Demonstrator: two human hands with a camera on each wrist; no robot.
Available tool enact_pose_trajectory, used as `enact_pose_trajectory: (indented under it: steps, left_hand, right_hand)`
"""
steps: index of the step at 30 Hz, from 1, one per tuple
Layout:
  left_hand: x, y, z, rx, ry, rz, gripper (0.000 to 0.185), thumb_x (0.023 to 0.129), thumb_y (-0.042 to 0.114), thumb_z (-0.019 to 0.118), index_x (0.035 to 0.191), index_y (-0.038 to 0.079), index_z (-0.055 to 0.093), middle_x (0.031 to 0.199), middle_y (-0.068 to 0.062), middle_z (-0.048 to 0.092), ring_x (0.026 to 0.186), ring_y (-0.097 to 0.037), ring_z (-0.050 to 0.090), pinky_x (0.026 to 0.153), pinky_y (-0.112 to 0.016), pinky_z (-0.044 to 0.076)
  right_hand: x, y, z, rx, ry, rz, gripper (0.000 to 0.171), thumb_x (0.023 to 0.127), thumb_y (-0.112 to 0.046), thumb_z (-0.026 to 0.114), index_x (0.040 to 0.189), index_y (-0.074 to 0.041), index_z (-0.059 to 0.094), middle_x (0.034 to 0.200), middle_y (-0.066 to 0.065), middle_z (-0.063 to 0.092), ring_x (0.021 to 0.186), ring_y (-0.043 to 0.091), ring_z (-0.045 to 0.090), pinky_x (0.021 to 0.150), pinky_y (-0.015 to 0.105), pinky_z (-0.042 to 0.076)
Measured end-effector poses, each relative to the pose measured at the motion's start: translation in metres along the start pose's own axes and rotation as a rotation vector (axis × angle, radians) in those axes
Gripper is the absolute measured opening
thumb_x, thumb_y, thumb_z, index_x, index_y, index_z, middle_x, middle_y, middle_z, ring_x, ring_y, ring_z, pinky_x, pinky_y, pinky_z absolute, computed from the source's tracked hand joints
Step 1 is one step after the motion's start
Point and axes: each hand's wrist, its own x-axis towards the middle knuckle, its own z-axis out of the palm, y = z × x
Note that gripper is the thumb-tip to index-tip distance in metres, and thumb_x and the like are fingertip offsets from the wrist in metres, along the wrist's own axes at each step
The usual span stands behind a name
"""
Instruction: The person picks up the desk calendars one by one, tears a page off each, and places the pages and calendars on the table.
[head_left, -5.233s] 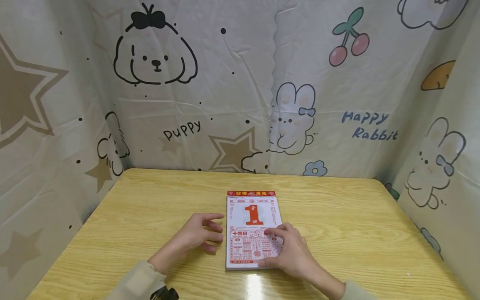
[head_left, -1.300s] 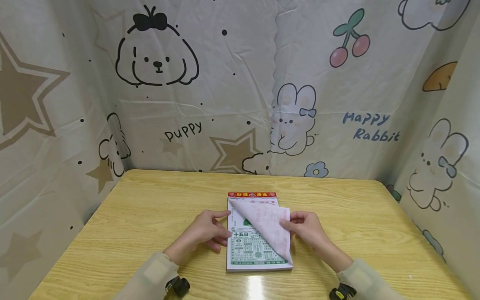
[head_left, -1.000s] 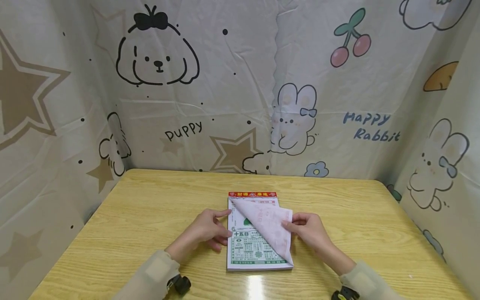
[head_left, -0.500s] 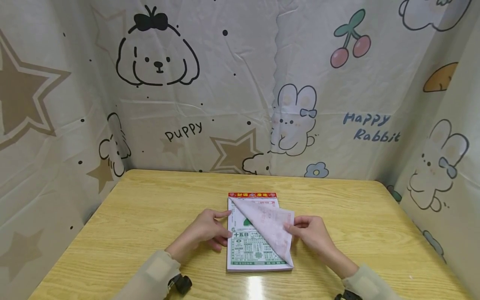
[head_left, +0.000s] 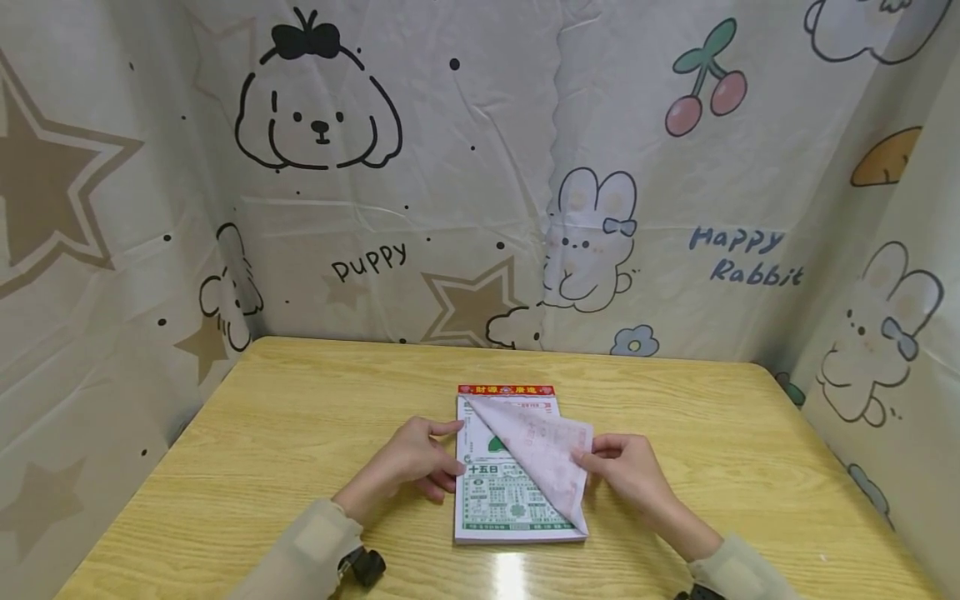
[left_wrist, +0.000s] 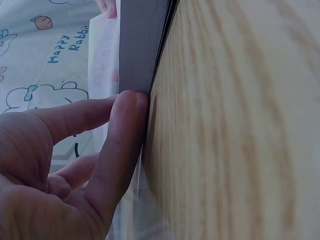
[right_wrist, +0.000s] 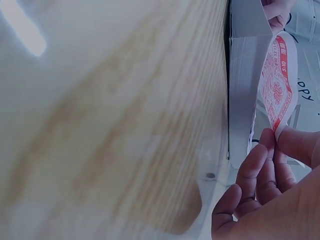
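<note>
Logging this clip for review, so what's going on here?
A person sits at a wooden table with a tear-off calendar pad lying flat on it. The right hand pinches the top sheet, with red print, folded over diagonally toward the right, uncovering a page with green print. The left hand rests against the pad's left edge, fingers touching its side.

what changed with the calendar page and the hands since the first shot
The red "1" page, flat then, is now peeled up and drawn right, pinched by the right hand, baring a green page beneath. The left hand has closed in to steady the calendar pad's left edge. The pad itself stayed put on the table.
</note>
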Motion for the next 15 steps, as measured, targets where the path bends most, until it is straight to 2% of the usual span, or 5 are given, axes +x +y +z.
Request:
enact_pose_trajectory:
  steps: [15]
  left_hand:
    - [0.0003,0.0004,-0.0002,-0.007,0.002,-0.008,0.075,0.085,-0.002,0.084,0.154,0.004,0.054,0.08,-0.015,0.074,0.059,-0.02,0.072,0.053,-0.036,0.065]
  right_hand:
    - [-0.0009,-0.0011,-0.0031,-0.011,0.01,0.007,0.021,0.09,-0.017,0.086,0.093,0.002,0.077,0.077,0.002,0.071,0.074,0.016,0.059,0.059,0.025,0.043]
